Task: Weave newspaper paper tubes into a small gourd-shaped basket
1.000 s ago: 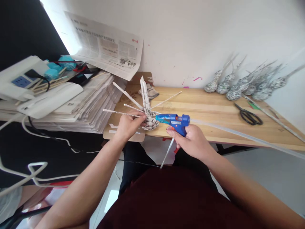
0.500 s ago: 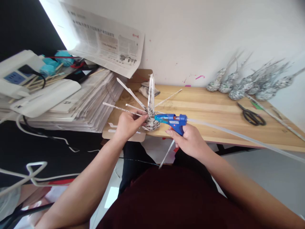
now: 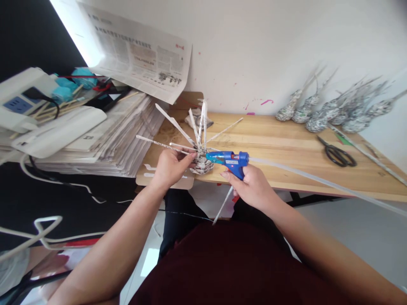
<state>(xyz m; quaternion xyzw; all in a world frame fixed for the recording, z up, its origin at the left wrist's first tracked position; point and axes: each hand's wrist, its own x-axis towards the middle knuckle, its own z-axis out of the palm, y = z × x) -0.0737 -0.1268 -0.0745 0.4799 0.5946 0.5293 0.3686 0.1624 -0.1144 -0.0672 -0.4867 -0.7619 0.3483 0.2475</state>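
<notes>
A small round body woven from rolled newspaper (image 3: 203,166) stands near the table's front edge, with several paper strips fanning up and out from its top. My left hand (image 3: 174,164) pinches it from the left, thumb and fingers closed near the base of the strips. In my right hand (image 3: 251,186) is a blue hot glue gun (image 3: 235,160), fingers wrapped around its handle. The gun's nozzle points left and meets the upper side of the woven body; exact contact cannot be made out. A long clear glue stick (image 3: 305,174) extends from the gun's back.
Black scissors (image 3: 337,153) lie on the wooden table (image 3: 270,144) at right. Several finished-looking woven paper shapes (image 3: 321,114) with long stems line the wall. At left, a tall newspaper stack (image 3: 127,140) carries a white power strip (image 3: 60,131). A cardboard sheet (image 3: 182,183) lies beneath the work.
The upright paper strips, bunched together before, have spread apart, one leaning left. Both hands and the glue gun have hardly moved.
</notes>
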